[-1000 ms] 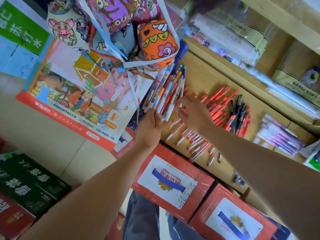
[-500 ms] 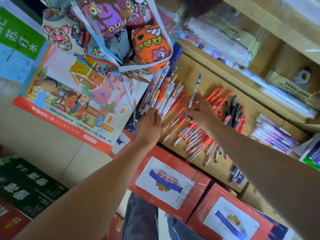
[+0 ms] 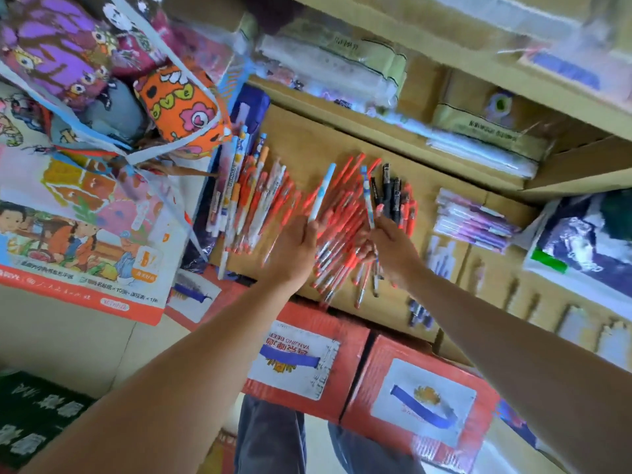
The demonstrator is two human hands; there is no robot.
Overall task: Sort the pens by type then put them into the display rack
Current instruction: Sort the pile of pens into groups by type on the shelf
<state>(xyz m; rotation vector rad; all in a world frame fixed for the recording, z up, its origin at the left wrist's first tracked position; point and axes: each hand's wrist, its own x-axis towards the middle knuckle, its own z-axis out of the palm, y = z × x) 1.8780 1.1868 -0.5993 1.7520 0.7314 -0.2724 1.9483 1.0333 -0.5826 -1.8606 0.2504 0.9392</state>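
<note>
Shifts the left hand [image 3: 294, 248] from the white-and-orange group [image 3: 246, 200] to above the red pens [image 3: 342, 227], pinching a blue-capped pen [image 3: 320, 195]. Grips another blue-white pen [image 3: 367, 196] in the right hand [image 3: 393, 248], probably pulling strays from the reds.

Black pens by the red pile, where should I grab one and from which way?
Probably pinch one of the black pens across its barrel near the far end, coming down from above. They lie flat, side by side, pointing away from you. Their far ends stick out clear, while the near ends are crowded by red pens and the right hand.
</note>
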